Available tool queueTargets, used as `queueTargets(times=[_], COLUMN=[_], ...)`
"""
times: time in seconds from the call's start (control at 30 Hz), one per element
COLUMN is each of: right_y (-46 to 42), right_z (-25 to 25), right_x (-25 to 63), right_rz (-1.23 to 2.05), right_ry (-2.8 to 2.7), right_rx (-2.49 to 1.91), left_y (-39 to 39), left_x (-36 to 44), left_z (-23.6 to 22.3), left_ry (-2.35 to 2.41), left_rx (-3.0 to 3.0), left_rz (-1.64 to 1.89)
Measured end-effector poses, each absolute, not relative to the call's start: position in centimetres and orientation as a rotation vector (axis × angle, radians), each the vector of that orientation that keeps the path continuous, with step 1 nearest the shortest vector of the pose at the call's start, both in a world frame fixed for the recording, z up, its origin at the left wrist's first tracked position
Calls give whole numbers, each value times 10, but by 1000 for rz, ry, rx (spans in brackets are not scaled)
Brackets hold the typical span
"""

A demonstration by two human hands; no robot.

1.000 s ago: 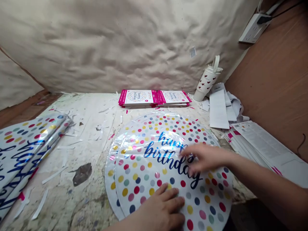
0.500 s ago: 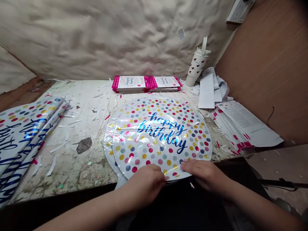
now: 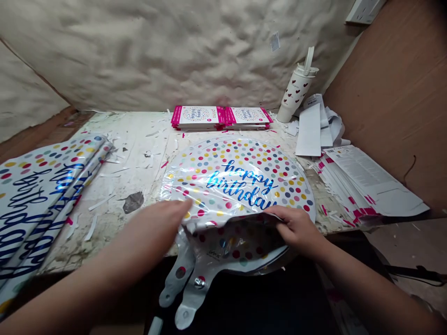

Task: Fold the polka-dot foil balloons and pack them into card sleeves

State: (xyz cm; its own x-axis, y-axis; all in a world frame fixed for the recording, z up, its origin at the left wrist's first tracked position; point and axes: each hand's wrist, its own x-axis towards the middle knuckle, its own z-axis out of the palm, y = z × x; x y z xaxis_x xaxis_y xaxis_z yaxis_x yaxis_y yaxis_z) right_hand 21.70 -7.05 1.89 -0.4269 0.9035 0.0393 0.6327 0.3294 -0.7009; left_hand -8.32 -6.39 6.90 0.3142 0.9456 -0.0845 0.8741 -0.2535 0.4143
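A flat round foil balloon (image 3: 240, 186) with coloured dots and blue "happy birthday" lettering lies on top of at least one more. My right hand (image 3: 298, 228) pinches its near edge, which is raised and folded back. Under the fold, the dotted layer below (image 3: 240, 249) shows. Over the left side of the balloon is my left hand (image 3: 169, 221), smeared by motion, its grip hidden. Two pale balloon tails (image 3: 195, 293) hang past the table's front edge, below my left hand.
Folded dotted foil balloons (image 3: 45, 195) lie at the left. Pink-and-white packets (image 3: 202, 116) are stacked at the back, beside a white tumbler (image 3: 296, 90) with hearts. White paper pieces (image 3: 309, 132) and a fanned pile of printed cards (image 3: 370, 186) sit right. Paper scraps litter the worktable (image 3: 136, 153).
The balloon's near edge has come up and folded back, showing the layer and tails beneath. My left hand has moved left and up; my right hand has closed on the edge. The view has shifted slightly.
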Motion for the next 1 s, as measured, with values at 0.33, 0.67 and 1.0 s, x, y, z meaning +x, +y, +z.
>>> queueTargets(times=[0.33, 0.67, 1.0], right_y=[-57, 8, -58], right_z=[6, 38, -24], right_x=[235, 263, 305], right_rz=[1182, 914, 368], right_ry=[-2628, -2453, -2410], right_rx=[-1114, -1662, -1541], left_y=[-69, -63, -43], left_x=[-107, -95, -113], left_z=[-14, -6, -2], left_ry=[861, 1077, 1112], left_rx=[2722, 2441, 2526], left_rz=[10, 284, 194])
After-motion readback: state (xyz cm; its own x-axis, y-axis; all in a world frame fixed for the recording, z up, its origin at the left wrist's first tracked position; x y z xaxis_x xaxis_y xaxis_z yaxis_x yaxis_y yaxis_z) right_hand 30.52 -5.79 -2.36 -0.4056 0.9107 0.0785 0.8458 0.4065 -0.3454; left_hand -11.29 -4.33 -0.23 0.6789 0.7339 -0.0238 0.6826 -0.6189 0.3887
